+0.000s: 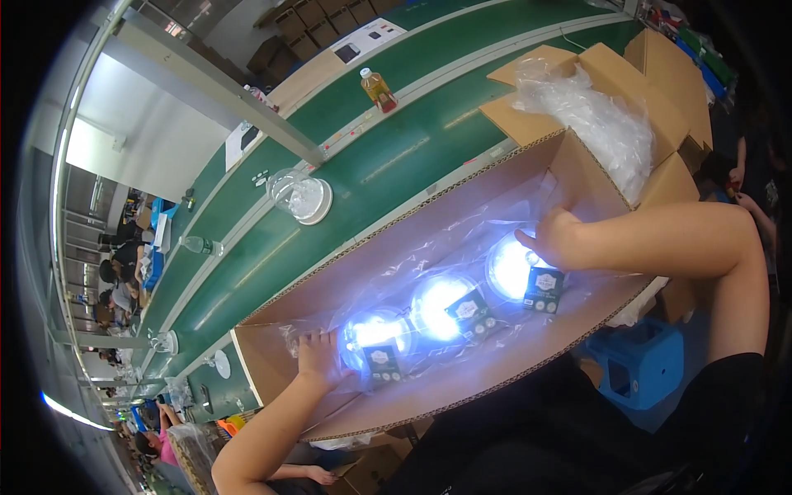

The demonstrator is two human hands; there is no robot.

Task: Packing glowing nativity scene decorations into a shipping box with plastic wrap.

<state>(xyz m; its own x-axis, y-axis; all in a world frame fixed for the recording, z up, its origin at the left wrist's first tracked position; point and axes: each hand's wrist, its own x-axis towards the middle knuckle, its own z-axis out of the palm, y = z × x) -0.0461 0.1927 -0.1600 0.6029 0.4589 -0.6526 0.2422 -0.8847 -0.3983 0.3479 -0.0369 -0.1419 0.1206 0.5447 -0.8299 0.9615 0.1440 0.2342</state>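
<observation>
A long open cardboard box (330,417) lies in front of me, lined with clear plastic film. Three glowing round lamps sit in it in a row: a left lamp (375,330), a middle lamp (433,305) and a right lamp (505,268). Each has a dark green card tag, such as the left tag (384,363). My left hand (320,360) rests beside the left lamp at the box's left end, its fingers stretched out. My right hand (559,239) is at the right lamp, thumb stretched out over its edge; its other fingers are mostly hidden.
Beyond the box runs a green conveyor (412,161) with a clear glass dome (299,196) and a plastic bottle (200,245). A drink bottle (379,90) stands farther back. Bubble wrap (590,115) fills an open carton at right. A blue stool (639,363) is below; other people work at left and right.
</observation>
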